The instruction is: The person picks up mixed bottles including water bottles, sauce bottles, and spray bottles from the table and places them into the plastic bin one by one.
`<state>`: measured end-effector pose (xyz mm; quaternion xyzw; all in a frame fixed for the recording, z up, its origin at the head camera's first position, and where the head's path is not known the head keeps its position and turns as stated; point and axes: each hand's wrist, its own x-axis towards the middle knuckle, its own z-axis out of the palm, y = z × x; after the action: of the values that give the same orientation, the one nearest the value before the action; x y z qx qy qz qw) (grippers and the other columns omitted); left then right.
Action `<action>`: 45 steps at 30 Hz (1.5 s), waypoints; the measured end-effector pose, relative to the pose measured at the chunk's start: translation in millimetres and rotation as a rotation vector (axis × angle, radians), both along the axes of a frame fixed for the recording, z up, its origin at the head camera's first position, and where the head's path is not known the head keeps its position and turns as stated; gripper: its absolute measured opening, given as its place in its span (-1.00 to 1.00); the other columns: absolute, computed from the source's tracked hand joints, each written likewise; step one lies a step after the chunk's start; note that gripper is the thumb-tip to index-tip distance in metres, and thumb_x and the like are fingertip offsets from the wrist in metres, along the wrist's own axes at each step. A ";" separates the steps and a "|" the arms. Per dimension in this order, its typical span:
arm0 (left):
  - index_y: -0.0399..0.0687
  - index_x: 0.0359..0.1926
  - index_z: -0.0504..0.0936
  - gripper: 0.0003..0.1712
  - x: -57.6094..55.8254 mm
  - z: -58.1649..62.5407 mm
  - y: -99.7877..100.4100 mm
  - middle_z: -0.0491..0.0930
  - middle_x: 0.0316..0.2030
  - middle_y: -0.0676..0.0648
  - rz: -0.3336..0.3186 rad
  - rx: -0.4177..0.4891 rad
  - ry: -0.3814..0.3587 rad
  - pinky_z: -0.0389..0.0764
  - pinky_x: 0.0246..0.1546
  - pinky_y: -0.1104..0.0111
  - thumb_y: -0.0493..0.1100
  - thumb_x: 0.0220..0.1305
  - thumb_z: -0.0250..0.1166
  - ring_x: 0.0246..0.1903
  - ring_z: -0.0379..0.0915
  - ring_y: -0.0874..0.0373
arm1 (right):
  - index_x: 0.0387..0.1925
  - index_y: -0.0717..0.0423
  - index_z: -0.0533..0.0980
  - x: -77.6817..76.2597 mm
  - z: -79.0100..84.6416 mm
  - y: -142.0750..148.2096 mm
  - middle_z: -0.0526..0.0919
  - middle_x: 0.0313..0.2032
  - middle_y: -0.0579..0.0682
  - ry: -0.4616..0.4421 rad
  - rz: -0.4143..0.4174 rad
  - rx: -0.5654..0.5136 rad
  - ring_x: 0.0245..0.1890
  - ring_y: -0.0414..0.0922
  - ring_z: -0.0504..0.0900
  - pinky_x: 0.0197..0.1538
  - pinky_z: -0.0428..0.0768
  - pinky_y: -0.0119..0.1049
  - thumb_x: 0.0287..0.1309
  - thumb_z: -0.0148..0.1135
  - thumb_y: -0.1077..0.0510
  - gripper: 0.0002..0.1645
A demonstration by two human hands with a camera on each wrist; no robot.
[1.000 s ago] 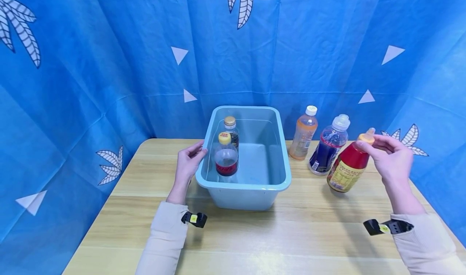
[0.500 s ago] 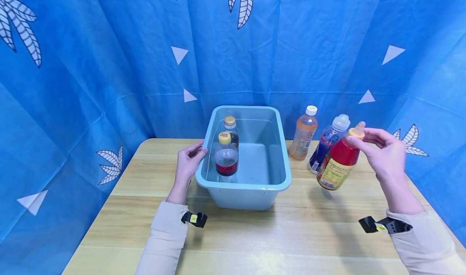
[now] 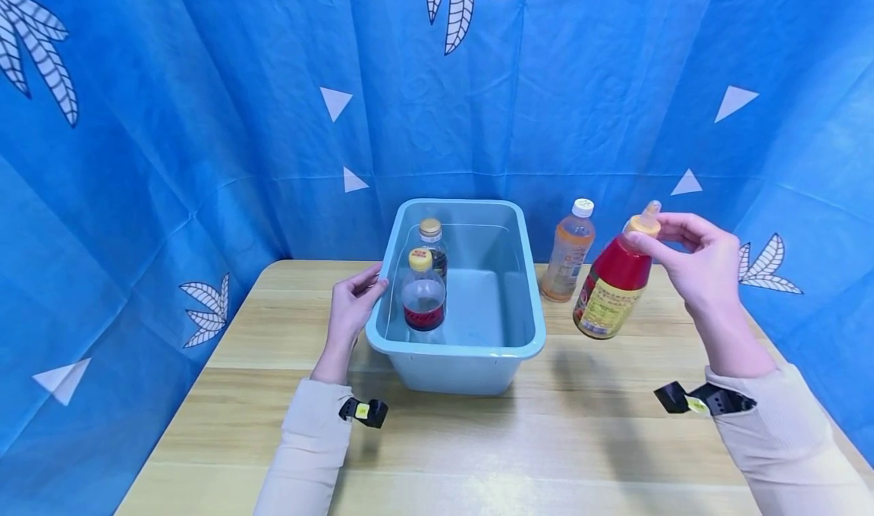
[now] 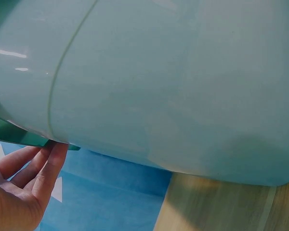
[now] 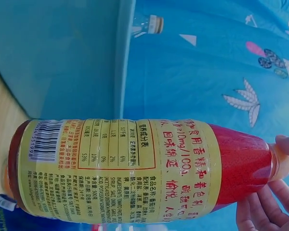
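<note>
The right hand (image 3: 706, 262) pinches a red ketchup bottle (image 3: 611, 296) by its yellow cap. Tilted, with its base to the lower left, the bottle hangs above the table to the right of a light blue plastic tub (image 3: 454, 349). In the right wrist view its yellow label (image 5: 125, 168) fills the middle. The left hand (image 3: 351, 307) holds the tub's left rim; in the left wrist view its fingers (image 4: 50, 168) touch the rim's underside. Inside the tub, along its left side, stand a clear bottle with a yellow cap (image 3: 423, 296) and a brown-capped bottle (image 3: 431, 228).
A white-capped bottle of orange drink (image 3: 567, 262) stands right of the tub. In the head view the ketchup bottle hides the dark blue bottle, part of which (image 5: 2, 204) shows in the right wrist view. A blue curtain (image 3: 437, 121) hangs behind the wooden table (image 3: 478, 455).
The right hand has carried the ketchup bottle left and up, higher off the table and in front of the dark blue bottle. The left hand and the tub stay in place.
</note>
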<state>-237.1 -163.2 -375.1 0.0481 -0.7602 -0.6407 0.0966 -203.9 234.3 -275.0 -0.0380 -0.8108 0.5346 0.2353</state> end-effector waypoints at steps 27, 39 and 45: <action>-0.16 0.09 0.45 -0.57 0.1 0.7 -1.0 0.49 -0.04 -0.20 0.000 0.001 -0.001 0.45 -0.05 0.31 -0.21 0.17 0.18 -0.08 0.45 0.01 | -0.19 0.11 0.59 -19.3 56.9 -41.7 0.62 -0.33 -0.10 0.160 0.161 -0.096 -0.23 -0.20 0.51 -0.16 0.34 -0.33 -0.19 0.40 0.07 -0.58; -0.20 0.08 0.46 -0.57 -0.9 -0.1 -0.1 0.50 -0.05 -0.24 0.005 -0.010 0.018 0.47 -0.07 0.28 -0.23 0.15 0.20 -0.09 0.46 -0.02 | -0.24 0.13 0.60 -34.7 68.5 -65.2 0.63 -0.35 -0.08 0.209 0.271 -0.203 -0.27 -0.16 0.54 -0.20 0.42 -0.34 -0.22 0.42 0.10 -0.61; -0.17 0.09 0.46 -0.57 -0.8 -0.9 -0.6 0.50 -0.05 -0.22 0.005 -0.019 0.001 0.46 -0.06 0.29 -0.21 0.16 0.19 -0.09 0.46 -0.01 | -0.25 0.14 0.59 -41.5 71.6 -77.2 0.62 -0.35 -0.04 0.215 0.299 -0.214 -0.28 -0.14 0.55 -0.20 0.45 -0.35 -0.23 0.42 0.09 -0.60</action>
<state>-237.9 -163.9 -376.0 0.0488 -0.7662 -0.6330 0.0989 -245.4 157.1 -203.4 0.1152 -0.7162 0.6475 0.2335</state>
